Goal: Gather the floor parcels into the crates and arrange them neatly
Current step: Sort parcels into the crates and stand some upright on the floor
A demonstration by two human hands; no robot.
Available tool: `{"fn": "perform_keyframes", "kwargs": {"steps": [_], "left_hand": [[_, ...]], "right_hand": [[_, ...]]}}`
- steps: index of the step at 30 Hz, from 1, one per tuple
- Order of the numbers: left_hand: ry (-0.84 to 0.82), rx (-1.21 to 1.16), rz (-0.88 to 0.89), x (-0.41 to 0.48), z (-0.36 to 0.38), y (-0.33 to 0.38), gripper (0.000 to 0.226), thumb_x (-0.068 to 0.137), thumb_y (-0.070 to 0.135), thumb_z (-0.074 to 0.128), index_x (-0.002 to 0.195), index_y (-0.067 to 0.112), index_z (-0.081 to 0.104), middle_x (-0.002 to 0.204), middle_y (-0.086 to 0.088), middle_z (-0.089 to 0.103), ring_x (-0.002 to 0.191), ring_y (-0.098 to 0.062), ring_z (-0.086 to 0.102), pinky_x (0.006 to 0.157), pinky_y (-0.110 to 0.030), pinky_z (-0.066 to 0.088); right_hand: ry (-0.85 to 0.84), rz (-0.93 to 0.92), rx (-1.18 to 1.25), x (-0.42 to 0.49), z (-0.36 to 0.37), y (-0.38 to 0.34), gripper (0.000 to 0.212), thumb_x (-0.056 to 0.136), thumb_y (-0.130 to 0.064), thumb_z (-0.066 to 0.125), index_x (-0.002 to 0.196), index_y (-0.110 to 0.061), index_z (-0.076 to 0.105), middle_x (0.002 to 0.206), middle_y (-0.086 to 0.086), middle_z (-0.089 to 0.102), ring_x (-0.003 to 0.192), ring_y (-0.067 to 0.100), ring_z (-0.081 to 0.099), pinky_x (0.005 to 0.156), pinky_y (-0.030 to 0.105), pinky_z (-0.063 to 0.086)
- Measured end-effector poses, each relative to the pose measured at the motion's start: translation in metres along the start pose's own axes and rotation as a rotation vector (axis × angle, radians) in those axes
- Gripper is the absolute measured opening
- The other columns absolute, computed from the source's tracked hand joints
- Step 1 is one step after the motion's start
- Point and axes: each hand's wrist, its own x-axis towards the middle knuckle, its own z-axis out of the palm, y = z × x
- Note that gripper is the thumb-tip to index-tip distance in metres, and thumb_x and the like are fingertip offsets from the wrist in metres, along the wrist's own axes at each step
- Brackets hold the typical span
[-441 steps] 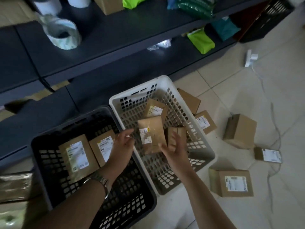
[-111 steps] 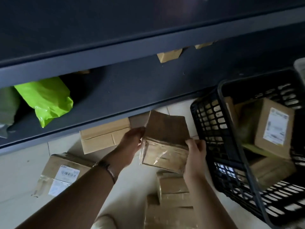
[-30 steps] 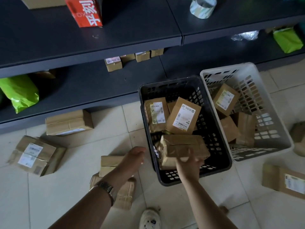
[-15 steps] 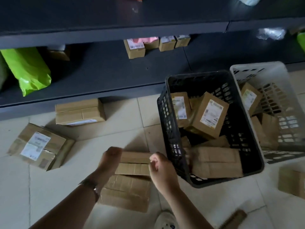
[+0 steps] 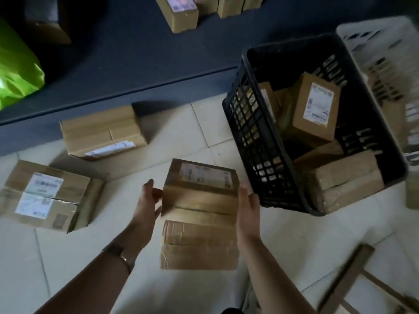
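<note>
A brown cardboard parcel (image 5: 200, 191) with a label on its far face is held between my two hands above the floor. My left hand (image 5: 147, 205) grips its left side and my right hand (image 5: 247, 209) grips its right side. Just below it another taped brown parcel (image 5: 199, 245) lies on the tiles. The black crate (image 5: 251, 132) stands to the right with several brown parcels inside. The white crate (image 5: 385, 41) is behind it at the right edge, blurred.
Two more parcels lie on the floor at the left, a labelled one (image 5: 47, 196) and one (image 5: 102, 130) by the shelf base. The dark shelf (image 5: 136, 64) carries small boxes (image 5: 179, 12) and a green bag (image 5: 15, 71). A wooden piece (image 5: 349, 279) lies at lower right.
My right hand let go of the parcel laid in the black crate. Both hands came down to the stack on the floor and lifted its top parcel, tilting it. The view moved closer.
</note>
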Motion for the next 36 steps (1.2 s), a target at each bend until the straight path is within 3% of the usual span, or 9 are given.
{"fn": "perform_keyframes", "kwargs": {"steps": [4,8,13,18,23,26,31,34,36], "left_hand": [[-0.130,0.038,0.106,-0.047,-0.010,0.079,0.043,0.095,0.050,0.049,0.100,0.010,0.065,0.093,-0.012,0.068,0.092,-0.025,0.065,0.087,-0.041,0.051],[-0.178,0.035,0.248,-0.116,-0.003,0.183,0.039,0.096,0.045,0.048,0.113,0.016,0.068,0.101,-0.006,0.075,0.098,-0.023,0.069,0.086,-0.044,0.054],[-0.347,0.086,0.441,-0.214,-0.003,0.298,0.030,0.082,0.038,0.047,0.106,0.038,0.064,0.087,0.010,0.070,0.077,-0.004,0.066,0.072,-0.031,0.044],[-0.366,-0.077,0.431,-0.284,-0.008,0.367,0.049,0.079,0.060,0.061,0.114,0.028,0.050,0.128,0.002,0.057,0.118,-0.014,0.056,0.092,-0.047,0.050],[-0.184,0.030,0.448,-0.309,0.029,0.354,0.032,0.083,0.046,0.065,0.091,0.026,0.042,0.110,-0.001,0.051,0.103,-0.015,0.059,0.079,-0.047,0.057],[-0.162,0.151,0.457,-0.286,0.065,0.316,0.020,0.090,0.035,0.059,0.105,0.032,0.046,0.121,-0.004,0.041,0.113,-0.021,0.052,0.061,-0.029,0.055],[-0.210,0.280,0.374,-0.211,0.150,0.244,0.046,0.080,0.024,0.068,0.119,0.040,0.050,0.126,-0.003,0.033,0.105,-0.018,0.054,0.076,-0.028,0.053],[-0.153,0.411,0.306,-0.160,0.212,0.199,0.050,0.091,0.016,0.061,0.131,0.039,0.040,0.117,0.003,0.027,0.114,-0.023,0.049,0.094,-0.033,0.049],[-0.133,0.420,0.252,-0.131,0.250,0.184,0.051,0.094,0.022,0.057,0.138,0.035,0.034,0.121,0.001,0.027,0.111,-0.017,0.047,0.086,-0.019,0.043]], "right_hand": [[-0.064,-0.051,0.149,-0.050,-0.009,-0.070,0.029,0.075,-0.041,0.064,0.085,-0.019,0.049,0.087,0.008,0.050,0.082,0.025,0.047,0.069,0.031,0.037],[-0.191,-0.197,0.282,-0.096,-0.016,-0.171,0.037,0.070,-0.020,0.051,0.105,-0.011,0.058,0.095,0.004,0.065,0.086,0.016,0.064,0.065,0.022,0.048],[-0.205,-0.348,0.315,-0.154,-0.029,-0.302,0.062,0.072,-0.033,0.055,0.130,-0.012,0.059,0.125,0.017,0.065,0.118,0.036,0.060,0.092,0.048,0.048],[-0.313,-0.399,0.413,-0.214,-0.035,-0.401,0.057,0.080,-0.067,0.054,0.129,-0.039,0.061,0.133,0.002,0.064,0.125,0.023,0.058,0.106,0.052,0.041],[-0.330,-0.270,0.673,-0.223,-0.046,-0.423,0.087,0.075,-0.057,0.074,0.148,-0.033,0.032,0.139,0.012,0.057,0.124,0.030,0.059,0.105,0.058,0.044],[-0.369,-0.147,0.550,-0.196,-0.057,-0.386,0.086,0.077,-0.050,0.077,0.149,-0.035,0.033,0.135,0.002,0.062,0.120,0.022,0.062,0.105,0.053,0.046],[-0.110,0.045,0.284,-0.079,-0.076,-0.317,0.119,0.050,-0.068,0.087,0.146,-0.041,0.023,0.137,0.005,0.054,0.113,0.023,0.064,0.096,0.050,0.054],[-0.099,0.063,0.194,0.009,-0.084,-0.304,0.112,0.061,-0.047,0.091,0.149,-0.028,0.024,0.129,0.007,0.059,0.106,0.022,0.066,0.087,0.041,0.059],[-0.121,0.053,0.110,0.066,-0.088,-0.302,0.097,0.071,-0.036,0.088,0.146,-0.023,0.028,0.114,0.001,0.064,0.096,0.015,0.067,0.070,0.022,0.058]]}}
